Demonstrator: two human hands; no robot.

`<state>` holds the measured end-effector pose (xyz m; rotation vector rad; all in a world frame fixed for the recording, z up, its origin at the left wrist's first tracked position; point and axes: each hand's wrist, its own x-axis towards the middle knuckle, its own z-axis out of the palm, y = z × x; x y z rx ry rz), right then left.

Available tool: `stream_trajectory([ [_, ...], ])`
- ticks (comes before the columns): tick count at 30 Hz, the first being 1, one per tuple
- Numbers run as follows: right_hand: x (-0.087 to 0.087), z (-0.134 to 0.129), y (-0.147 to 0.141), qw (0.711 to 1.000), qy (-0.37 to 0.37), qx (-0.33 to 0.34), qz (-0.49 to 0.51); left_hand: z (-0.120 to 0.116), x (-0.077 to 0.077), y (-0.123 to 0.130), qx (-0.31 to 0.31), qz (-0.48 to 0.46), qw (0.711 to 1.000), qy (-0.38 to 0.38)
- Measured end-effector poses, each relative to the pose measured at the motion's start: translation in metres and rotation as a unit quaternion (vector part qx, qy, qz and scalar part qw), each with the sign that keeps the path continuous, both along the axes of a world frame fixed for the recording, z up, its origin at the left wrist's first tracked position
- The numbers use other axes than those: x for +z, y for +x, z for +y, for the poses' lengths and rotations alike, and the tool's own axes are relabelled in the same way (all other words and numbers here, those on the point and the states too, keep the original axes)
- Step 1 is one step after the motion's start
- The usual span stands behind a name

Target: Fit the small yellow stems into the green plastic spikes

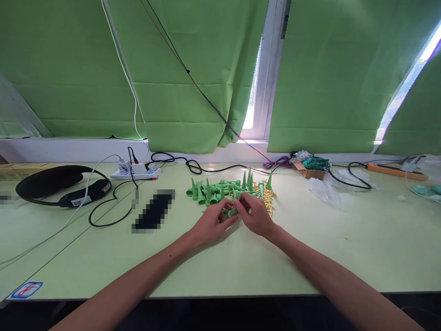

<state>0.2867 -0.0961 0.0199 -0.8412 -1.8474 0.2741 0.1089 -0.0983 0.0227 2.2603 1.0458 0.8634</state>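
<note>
Between my two hands, just above the table, is a green plastic cone [233, 211]. The fingers of my left hand [217, 218] pinch it from the left. My right hand [255, 212] has thumb and fingers closed on its upper end, partly covering it. Right behind my hands lies a pile of green cone-shaped pieces [208, 193], some standing point up and others on their sides. Small pale yellow pegs [270, 195] are heaped at the pile's right side, partly hidden by my right hand.
A black ring-shaped device [65, 184] and a power strip [136, 172] with cables lie at the left. Nearer stands a pixelated dark patch [154, 211]. At the back right are a small cardboard box [312, 170], clear plastic bags [324, 191] and an orange strip [396, 171].
</note>
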Motion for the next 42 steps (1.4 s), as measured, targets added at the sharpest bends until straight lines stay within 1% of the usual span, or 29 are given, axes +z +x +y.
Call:
stream_trajectory([
  [4, 0.002, 0.001, 0.001, 1.0, -0.006, -0.014, 0.015, 0.0, -0.002, 0.0, 0.025, -0.004, 1.0, 0.0],
  [9, 0.002, 0.001, 0.001, 0.999, -0.049, 0.008, 0.017, 0.002, -0.002, -0.001, 0.069, -0.026, 0.997, -0.01],
  [14, 0.003, 0.004, 0.003, 0.999, -0.049, -0.002, 0.013, 0.003, -0.001, -0.001, 0.09, -0.022, 0.996, -0.017],
  [16, 0.005, 0.009, 0.008, 0.999, -0.032, -0.03, 0.021, 0.003, -0.001, 0.0, 0.093, -0.021, 0.995, -0.019],
  [19, 0.008, 0.019, 0.023, 0.995, 0.015, -0.094, 0.041, 0.002, -0.001, 0.0, 0.084, -0.013, 0.996, -0.011],
  [23, 0.01, 0.04, 0.054, 0.974, 0.096, -0.201, 0.041, -0.001, -0.002, 0.0, 0.031, 0.054, 0.998, 0.02],
  [26, 0.008, 0.055, 0.077, 0.952, 0.106, -0.288, 0.008, -0.003, -0.001, -0.001, -0.008, 0.093, 0.995, 0.02],
  [28, 0.005, 0.064, 0.09, 0.937, 0.082, -0.338, -0.019, -0.004, -0.001, 0.0, -0.019, 0.104, 0.994, 0.019],
  [31, 0.0, 0.074, 0.105, 0.922, 0.037, -0.382, -0.045, -0.004, -0.001, 0.0, -0.018, 0.108, 0.994, 0.022],
  [33, -0.005, 0.08, 0.112, 0.916, 0.017, -0.398, -0.054, -0.004, -0.001, 0.0, -0.016, 0.109, 0.994, 0.024],
  [35, -0.01, 0.086, 0.118, 0.915, -0.01, -0.399, -0.065, -0.005, -0.001, 0.0, -0.016, 0.112, 0.993, 0.023],
  [37, -0.015, 0.091, 0.123, 0.913, -0.055, -0.398, -0.072, -0.005, 0.0, 0.0, -0.018, 0.115, 0.993, 0.021],
  [42, -0.031, 0.104, 0.131, 0.922, -0.103, -0.364, -0.085, -0.006, 0.001, 0.0, -0.021, 0.115, 0.993, 0.016],
])
